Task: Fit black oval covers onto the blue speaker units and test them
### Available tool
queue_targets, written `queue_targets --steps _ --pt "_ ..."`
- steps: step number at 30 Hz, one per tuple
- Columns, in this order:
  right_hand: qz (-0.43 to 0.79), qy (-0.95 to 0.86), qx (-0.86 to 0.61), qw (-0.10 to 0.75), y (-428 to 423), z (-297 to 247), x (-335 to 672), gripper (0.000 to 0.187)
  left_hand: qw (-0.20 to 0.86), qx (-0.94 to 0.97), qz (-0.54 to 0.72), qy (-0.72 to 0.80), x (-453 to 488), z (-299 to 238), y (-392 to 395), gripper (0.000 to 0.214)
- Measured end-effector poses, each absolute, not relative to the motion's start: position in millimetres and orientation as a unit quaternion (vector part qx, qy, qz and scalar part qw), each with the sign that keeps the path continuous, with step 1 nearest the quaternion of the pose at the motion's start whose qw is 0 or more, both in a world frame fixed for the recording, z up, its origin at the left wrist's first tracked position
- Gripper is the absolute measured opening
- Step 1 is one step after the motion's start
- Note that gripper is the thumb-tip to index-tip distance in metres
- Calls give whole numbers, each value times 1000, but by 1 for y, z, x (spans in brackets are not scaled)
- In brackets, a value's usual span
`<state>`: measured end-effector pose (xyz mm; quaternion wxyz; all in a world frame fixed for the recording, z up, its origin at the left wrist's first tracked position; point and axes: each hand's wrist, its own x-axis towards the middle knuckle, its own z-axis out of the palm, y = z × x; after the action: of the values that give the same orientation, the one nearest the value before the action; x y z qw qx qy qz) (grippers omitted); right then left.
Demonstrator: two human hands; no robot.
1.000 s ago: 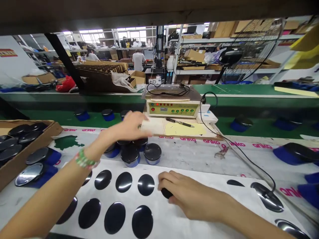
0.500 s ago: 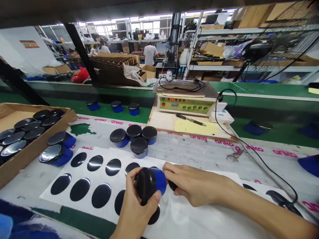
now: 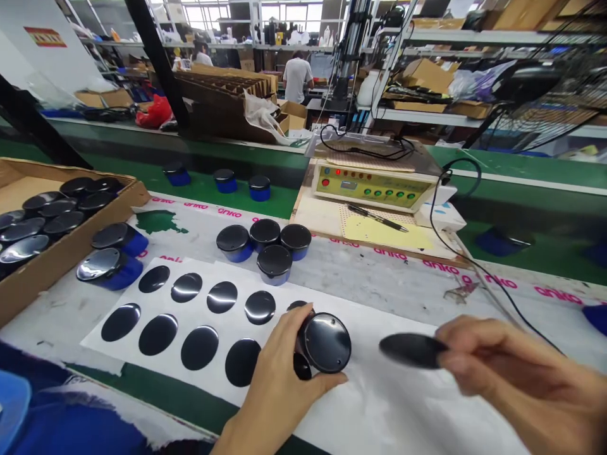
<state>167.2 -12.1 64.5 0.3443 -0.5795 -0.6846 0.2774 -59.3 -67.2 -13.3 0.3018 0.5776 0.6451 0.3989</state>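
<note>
My left hand (image 3: 279,373) is wrapped round a small round pot (image 3: 326,342), its black flat end tilted toward me. To its right, my right hand (image 3: 502,373) pinches a glossy black oval sticker (image 3: 410,351) by its edge, held above the white backing sheet (image 3: 379,404). Rows of the same black oval stickers (image 3: 199,347) remain on the sheet to the left of my hands. Several blue pots with black tops (image 3: 275,262) stand in a cluster just behind the sheet.
A cardboard box (image 3: 76,249) at the left holds several black-topped blue parts, with two more (image 3: 110,265) beside it. Behind the work surface sit a control box with coloured buttons (image 3: 372,186), a pen (image 3: 377,218), a cable (image 3: 493,281) and a green conveyor (image 3: 199,186) carrying blue pots. People stand far behind.
My left hand reached to the pot cluster, brought one pot back and turned its black end toward me. My right hand peeled a black sticker off the sheet and lifted it rightward.
</note>
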Motion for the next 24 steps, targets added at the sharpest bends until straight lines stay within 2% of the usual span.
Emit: queue_targets --steps 4,10,16,24 --pt "485 -582 -539 368 -30 42 126 33 291 607 388 629 -62 -13 -67 66" --pt "584 -473 -527 396 -30 14 94 33 276 614 387 630 -61 -15 -68 77" --pt "587 -484 -519 389 -31 9 95 30 275 615 382 633 -61 -15 -67 77" --pt "448 -568 -558 406 -30 16 86 30 283 612 382 632 -61 -11 -67 74"
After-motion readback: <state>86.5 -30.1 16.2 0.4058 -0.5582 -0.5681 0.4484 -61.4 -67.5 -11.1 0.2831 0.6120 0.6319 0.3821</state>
